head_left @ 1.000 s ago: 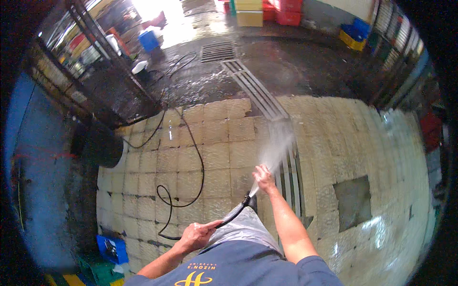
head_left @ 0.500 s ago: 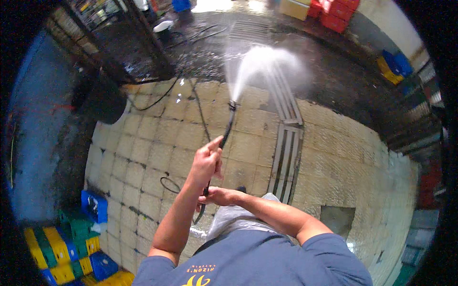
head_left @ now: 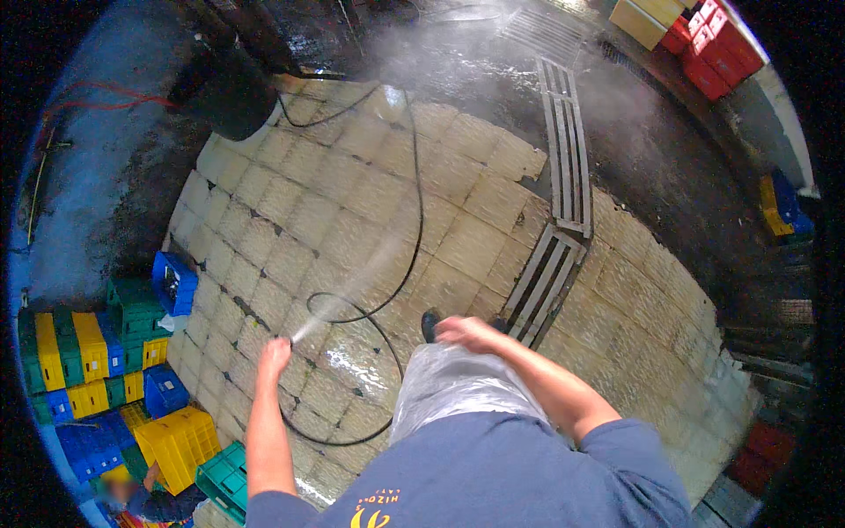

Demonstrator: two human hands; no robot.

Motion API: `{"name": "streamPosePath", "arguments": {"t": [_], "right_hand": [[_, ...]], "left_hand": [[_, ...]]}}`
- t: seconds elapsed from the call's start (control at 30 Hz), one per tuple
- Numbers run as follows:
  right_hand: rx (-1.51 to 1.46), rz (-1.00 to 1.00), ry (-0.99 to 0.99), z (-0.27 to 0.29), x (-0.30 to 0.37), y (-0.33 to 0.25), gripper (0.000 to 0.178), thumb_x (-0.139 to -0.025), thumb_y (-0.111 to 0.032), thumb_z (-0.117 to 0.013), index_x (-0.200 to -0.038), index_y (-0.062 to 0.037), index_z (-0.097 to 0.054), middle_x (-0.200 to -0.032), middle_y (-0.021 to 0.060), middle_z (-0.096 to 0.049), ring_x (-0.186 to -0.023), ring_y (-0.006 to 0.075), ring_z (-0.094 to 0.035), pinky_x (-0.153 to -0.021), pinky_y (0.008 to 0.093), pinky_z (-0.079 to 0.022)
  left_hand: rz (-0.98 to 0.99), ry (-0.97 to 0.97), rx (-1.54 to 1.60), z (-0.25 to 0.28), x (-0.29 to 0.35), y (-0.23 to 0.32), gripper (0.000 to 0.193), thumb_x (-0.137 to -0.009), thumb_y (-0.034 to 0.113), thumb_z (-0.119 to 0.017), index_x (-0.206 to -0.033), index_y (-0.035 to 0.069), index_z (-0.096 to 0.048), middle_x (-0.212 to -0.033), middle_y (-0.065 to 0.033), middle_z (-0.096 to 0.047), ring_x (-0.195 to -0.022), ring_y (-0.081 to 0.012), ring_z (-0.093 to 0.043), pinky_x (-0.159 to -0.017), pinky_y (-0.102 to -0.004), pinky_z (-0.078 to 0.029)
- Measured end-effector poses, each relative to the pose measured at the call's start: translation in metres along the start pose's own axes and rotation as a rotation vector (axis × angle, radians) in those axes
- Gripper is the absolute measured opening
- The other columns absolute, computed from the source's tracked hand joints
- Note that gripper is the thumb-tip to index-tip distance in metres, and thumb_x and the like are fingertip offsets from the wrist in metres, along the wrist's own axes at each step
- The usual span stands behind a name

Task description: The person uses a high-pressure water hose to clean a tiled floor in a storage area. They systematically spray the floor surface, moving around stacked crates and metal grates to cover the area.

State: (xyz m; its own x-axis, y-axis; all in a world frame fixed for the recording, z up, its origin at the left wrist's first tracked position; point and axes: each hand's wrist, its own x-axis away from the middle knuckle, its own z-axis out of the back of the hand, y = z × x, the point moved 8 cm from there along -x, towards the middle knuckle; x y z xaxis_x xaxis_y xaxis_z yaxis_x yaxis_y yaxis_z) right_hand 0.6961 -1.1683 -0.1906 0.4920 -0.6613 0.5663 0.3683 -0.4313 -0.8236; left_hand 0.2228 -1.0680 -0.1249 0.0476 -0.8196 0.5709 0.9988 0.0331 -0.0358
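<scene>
My left hand is closed round the front end of a black hose, out to the left above the tiled floor. From the nozzle a white jet of water runs up and to the right. The black hose drops below that hand, curves across the tiles in a loop and runs on toward the far wall. My right hand is off the hose, in front of the clear plastic apron at my waist. Its fingers are smeared by motion, and nothing shows in them.
Slatted metal drain covers cross the wet floor. Stacked yellow, green and blue crates stand at the left, where another person's hand touches a yellow crate. A large black bin stands far left; red crates are far right.
My left hand has swung left and nearer with the hose end. My right hand has let go of the hose. The spray has moved from the far floor to the near left tiles.
</scene>
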Motion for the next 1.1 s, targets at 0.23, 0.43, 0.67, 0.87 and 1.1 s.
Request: {"name": "streamPosePath", "arguments": {"t": [0.23,0.43,0.67,0.87,1.1], "right_hand": [[-0.564,-0.951,1.505,0.174,0.363,0.290,0.018,-0.090,-0.023,-0.055,-0.080,-0.0077,-0.054,-0.065,0.0038,-0.052,-0.052,0.0207,-0.050,-0.044,0.0377,-0.039],[-0.400,-0.759,1.126,0.179,0.396,0.230,0.031,-0.096,-0.031,-0.053,-0.115,-0.0070,-0.054,-0.086,0.0089,-0.066,-0.064,0.0219,-0.065,-0.049,0.0359,-0.049],[-0.307,-0.530,0.923,0.156,0.291,0.170,0.037,-0.095,-0.028,-0.058,-0.122,-0.0021,-0.054,-0.100,0.0097,-0.067,-0.081,0.0194,-0.066,-0.066,0.0329,-0.056],[-0.322,-0.508,0.917,0.128,0.277,0.144,0.035,-0.097,-0.024,-0.055,-0.121,0.0028,-0.054,-0.105,0.0141,-0.065,-0.086,0.0200,-0.066,-0.072,0.0330,-0.057],[-0.424,-0.608,1.009,0.076,0.317,0.166,0.036,-0.097,-0.028,-0.055,-0.118,0.0010,-0.055,-0.096,0.0114,-0.066,-0.075,0.0191,-0.067,-0.064,0.0330,-0.055]], "left_hand": [[-0.042,0.062,0.550,-0.060,0.062,0.041,0.035,-0.084,0.021,-0.056,-0.115,0.011,-0.068,-0.106,-0.0209,-0.066,-0.099,-0.0363,-0.065,-0.086,-0.0421,-0.051],[-0.158,0.138,0.582,-0.027,0.004,0.098,0.036,-0.085,0.019,-0.055,-0.119,0.012,-0.066,-0.105,-0.0219,-0.066,-0.096,-0.0375,-0.065,-0.083,-0.0441,-0.052],[-0.347,0.101,0.461,0.013,-0.022,0.179,0.036,-0.085,0.020,-0.059,-0.120,0.008,-0.064,-0.096,-0.0238,-0.066,-0.091,-0.0390,-0.065,-0.079,-0.0480,-0.053],[-0.465,0.158,0.422,0.038,-0.030,0.250,0.037,-0.088,0.021,-0.060,-0.122,0.009,-0.060,-0.094,-0.0235,-0.067,-0.089,-0.0399,-0.065,-0.077,-0.0493,-0.052],[-0.460,0.075,0.356,0.065,-0.032,0.321,0.025,-0.090,0.019,-0.058,-0.109,0.004,-0.052,-0.094,-0.0243,-0.067,-0.089,-0.0451,-0.064,-0.077,-0.0529,-0.051]]}}
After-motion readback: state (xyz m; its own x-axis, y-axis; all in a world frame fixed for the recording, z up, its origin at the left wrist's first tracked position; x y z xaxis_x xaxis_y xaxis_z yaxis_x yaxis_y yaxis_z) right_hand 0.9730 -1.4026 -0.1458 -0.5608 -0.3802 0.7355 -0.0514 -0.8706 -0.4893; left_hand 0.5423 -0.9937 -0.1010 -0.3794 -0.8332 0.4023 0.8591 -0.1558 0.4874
